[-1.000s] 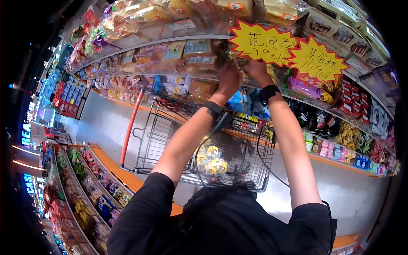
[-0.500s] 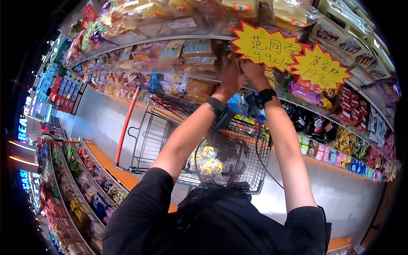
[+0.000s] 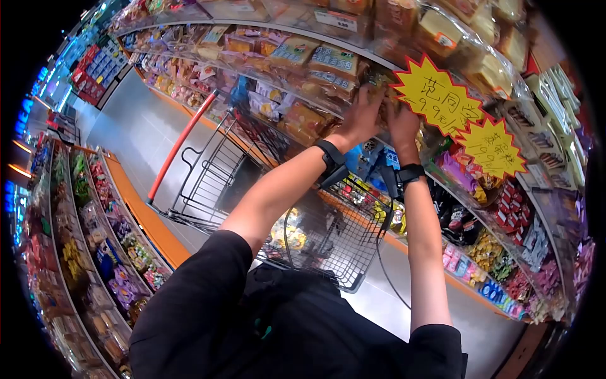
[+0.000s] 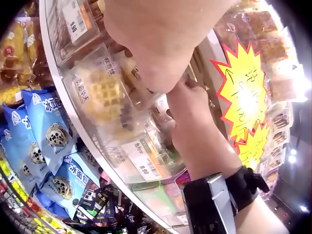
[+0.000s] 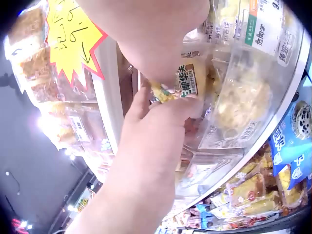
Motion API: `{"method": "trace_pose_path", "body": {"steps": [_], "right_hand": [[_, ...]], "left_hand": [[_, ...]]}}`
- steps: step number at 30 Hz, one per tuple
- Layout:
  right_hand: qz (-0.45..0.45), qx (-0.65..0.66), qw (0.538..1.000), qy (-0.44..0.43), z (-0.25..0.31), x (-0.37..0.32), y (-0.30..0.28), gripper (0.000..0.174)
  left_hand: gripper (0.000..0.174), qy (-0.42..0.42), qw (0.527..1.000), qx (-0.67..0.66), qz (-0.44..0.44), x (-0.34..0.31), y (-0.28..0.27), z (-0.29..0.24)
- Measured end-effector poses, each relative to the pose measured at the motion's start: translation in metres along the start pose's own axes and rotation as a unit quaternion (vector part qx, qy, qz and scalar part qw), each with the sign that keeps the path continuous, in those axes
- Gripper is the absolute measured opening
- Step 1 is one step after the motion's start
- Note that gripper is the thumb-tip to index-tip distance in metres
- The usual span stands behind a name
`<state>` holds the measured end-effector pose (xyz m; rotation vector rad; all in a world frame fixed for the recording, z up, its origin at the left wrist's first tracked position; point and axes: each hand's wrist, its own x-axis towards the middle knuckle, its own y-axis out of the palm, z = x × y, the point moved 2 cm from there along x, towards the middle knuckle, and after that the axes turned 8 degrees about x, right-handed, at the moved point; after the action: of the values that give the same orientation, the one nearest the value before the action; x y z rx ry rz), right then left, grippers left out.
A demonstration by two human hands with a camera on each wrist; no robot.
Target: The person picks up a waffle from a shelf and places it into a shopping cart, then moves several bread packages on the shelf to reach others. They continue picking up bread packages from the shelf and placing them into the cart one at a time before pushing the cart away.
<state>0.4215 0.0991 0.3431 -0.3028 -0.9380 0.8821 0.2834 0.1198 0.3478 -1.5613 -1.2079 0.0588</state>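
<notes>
Waffle packet (image 5: 187, 80) up on the shelf (image 4: 100, 158), behind its clear front rail, pinched by the left hand (image 3: 363, 117). Right hand (image 3: 402, 123) just beside, fingers buried among packets, grip impossible to tell. Yellow star sign (image 3: 435, 95) alongside; wire cart (image 3: 214, 183) below.

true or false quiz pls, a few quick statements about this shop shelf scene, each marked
1. Both the left hand and the right hand are up at the pastry shelf. True.
2. The cart handle is blue. False: it is red.
3. The star-shaped price signs are yellow. True.
4. The cart is empty. False: yellow packets lie in it.
5. The left hand holds a brown-labelled packet. True.
</notes>
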Motion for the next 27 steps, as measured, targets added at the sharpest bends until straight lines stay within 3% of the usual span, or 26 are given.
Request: {"method": "trace_pose_path", "body": {"steps": [1, 5, 8, 11, 14, 17, 19, 21, 22, 25, 27], "right_hand": [[-0.018, -0.002, 1.0, 0.002, 0.008, -0.003, -0.006, 0.039], [-0.042, -0.003, 0.999, 0.001, -0.006, -0.002, 0.01, 0.03], [-0.086, 0.034, 0.995, -0.048, 0.001, -0.002, 0.016, 0.024], [0.007, 0.001, 1.0, 0.013, 0.022, -0.003, 0.009, 0.018], [0.019, -0.016, 1.0, -0.006, 0.024, -0.002, 0.005, 0.017], [0.069, -0.007, 0.99, 0.125, 0.035, 0.0, -0.012, 0.023], [0.025, 0.118, 0.98, 0.156, -0.004, 0.005, -0.002, 0.031], [-0.017, 0.267, 0.939, 0.217, -0.029, 0.02, -0.003, 0.034], [-0.011, 0.262, 0.949, 0.172, -0.072, 0.03, 0.005, 0.034], [0.075, 0.057, 0.995, 0.025, -0.056, 0.033, -0.007, 0.044], [0.138, -0.012, 0.989, 0.059, -0.012, 0.04, -0.007, 0.046]], "left_hand": [[0.084, -0.009, 1.0, -0.008, 0.022, 0.0, -0.004, 0.0], [0.078, 0.038, 0.999, -0.001, -0.029, -0.003, 0.004, 0.008], [0.069, 0.04, 0.998, -0.014, -0.036, 0.003, 0.002, 0.008], [0.062, 0.037, 0.998, -0.019, -0.044, 0.006, 0.006, 0.009], [0.06, 0.031, 0.999, -0.006, -0.016, 0.005, 0.009, 0.01], [0.063, 0.023, 0.999, 0.028, -0.008, 0.002, 0.011, 0.005], [0.067, 0.023, 0.998, 0.051, -0.025, 0.001, 0.022, 0.007], [0.07, 0.029, 0.995, 0.038, -0.086, 0.003, 0.031, 0.006], [0.069, 0.028, 0.994, 0.017, -0.105, 0.0, 0.034, 0.006], [0.062, -0.007, 0.992, 0.008, -0.125, -0.002, 0.037, 0.007], [0.06, -0.021, 0.995, -0.03, -0.098, -0.002, 0.043, 0.012]]}}
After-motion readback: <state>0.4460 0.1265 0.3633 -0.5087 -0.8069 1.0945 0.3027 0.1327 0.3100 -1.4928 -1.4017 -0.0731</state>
